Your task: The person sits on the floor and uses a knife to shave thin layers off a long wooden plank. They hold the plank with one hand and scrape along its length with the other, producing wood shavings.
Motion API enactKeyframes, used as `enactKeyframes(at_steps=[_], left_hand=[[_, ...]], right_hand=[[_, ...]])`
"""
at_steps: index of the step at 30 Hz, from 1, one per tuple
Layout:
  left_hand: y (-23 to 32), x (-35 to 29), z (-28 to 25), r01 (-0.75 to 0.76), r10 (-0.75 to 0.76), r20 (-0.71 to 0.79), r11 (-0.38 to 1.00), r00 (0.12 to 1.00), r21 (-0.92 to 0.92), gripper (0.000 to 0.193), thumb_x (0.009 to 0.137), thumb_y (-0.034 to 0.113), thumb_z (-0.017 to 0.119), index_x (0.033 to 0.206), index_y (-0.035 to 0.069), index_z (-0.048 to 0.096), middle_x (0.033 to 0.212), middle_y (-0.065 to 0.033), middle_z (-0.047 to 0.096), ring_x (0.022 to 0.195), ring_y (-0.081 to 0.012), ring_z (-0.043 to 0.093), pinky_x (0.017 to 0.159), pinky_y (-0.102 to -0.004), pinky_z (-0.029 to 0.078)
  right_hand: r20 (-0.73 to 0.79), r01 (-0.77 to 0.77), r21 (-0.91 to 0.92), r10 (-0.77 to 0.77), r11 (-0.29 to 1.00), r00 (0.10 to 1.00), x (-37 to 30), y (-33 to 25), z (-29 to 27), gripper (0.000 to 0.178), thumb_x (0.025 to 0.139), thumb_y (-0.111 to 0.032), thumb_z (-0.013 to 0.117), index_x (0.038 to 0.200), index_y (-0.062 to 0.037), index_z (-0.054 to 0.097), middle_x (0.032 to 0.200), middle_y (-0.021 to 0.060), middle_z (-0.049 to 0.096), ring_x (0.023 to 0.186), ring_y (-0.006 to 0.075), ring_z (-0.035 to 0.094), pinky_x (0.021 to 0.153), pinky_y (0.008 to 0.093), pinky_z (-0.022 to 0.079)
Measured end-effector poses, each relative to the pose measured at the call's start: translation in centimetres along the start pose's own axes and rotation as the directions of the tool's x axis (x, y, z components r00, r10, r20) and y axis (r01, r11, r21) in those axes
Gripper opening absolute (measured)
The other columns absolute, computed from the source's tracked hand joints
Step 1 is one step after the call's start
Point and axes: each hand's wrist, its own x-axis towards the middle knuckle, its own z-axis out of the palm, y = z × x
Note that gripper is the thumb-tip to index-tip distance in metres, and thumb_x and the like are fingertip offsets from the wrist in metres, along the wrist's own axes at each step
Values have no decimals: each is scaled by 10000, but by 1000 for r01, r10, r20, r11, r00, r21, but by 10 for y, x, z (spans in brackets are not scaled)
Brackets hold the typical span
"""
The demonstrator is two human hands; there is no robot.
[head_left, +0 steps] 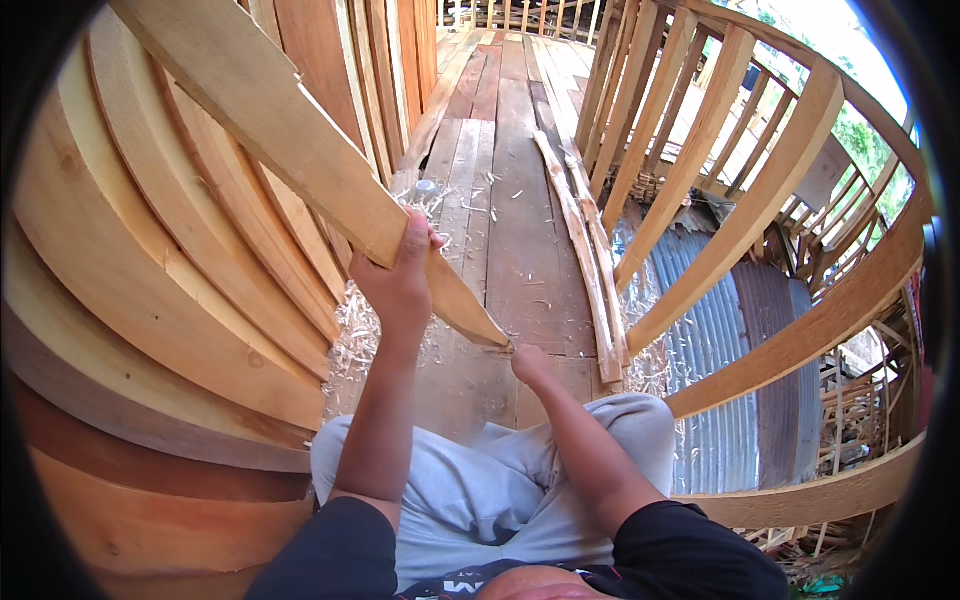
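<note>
- We have the board [310, 160] slanting across the left side of the scene, from the far left down to its near tip by the right hand.
- Our left hand [393, 275] is wrapped around the lower part of the board, thumb on the upper face; we judge this grip steadies the slant.
- Our right hand [532, 366] looks curled tight just beside that near tip. A small dark bit shows between them, but we cannot tell whether we grasp a tool or the wood itself.
- We sit low, grey trousers [480, 475] spread below the work, probably so both arms reach the board comfortably.
- To our left, upright planks [190, 250] crowd close to the board and probably limit any swing that way.
- To our right, a wooden railing [740, 190] hems us in, with a corrugated metal roof [715, 370] beyond it.
- Two pale strips [580, 240] lie lengthwise on the plank floor [525, 265], taking up room near the railing.
- Curly shavings [355, 340] litter the left side, with a small greyish round object [426, 188] farther off among them.
</note>
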Motion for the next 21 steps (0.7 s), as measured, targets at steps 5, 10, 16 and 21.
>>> enactKeyframes(at_steps=[5, 10, 16, 21], left_hand=[[1, 3, -14, 17, -17, -6, 1000, 1000, -26, 194, 887, 125, 673, 974, -2, 556, 804, -60, 615, 657, -136, 613, 633, -275, 523], [2, -1, -3, -11, 11, -4, 1000, 1000, 12, 134, 908, 132, 622, 936, 12, 571, 740, -53, 579, 663, -137, 583, 619, -268, 485], [6, 6, -4, -28, 28, -5, 1000, 1000, -5, 130, 902, 120, 627, 943, 9, 572, 742, -58, 579, 665, -145, 585, 625, -269, 485], [-2, 3, 4, -19, 20, 18, 999, 1000, -47, 133, 895, 116, 637, 941, 6, 578, 750, -65, 583, 662, -149, 586, 628, -270, 487]], right_hand=[[-49, -43, 317, 62, 947, 997, -48, -93, -58, 460, 903, -236, 359, 934, 134, 631, 939, 363, 617, 896, 457, 638, 790, 486, 499], [-87, -7, 195, 25, 981, 996, -32, -63, -39, 530, 924, -292, 314, 922, 137, 625, 889, 362, 620, 846, 458, 644, 766, 514, 499], [-60, -2, 230, 17, 973, 998, -18, -59, -31, 445, 900, -214, 342, 903, 129, 624, 858, 341, 630, 778, 438, 656, 694, 519, 513], [95, -30, 49, 25, 998, 995, -2, 9, -6, 382, 862, -127, 349, 916, 133, 623, 880, 346, 631, 776, 435, 663, 681, 516, 520]])
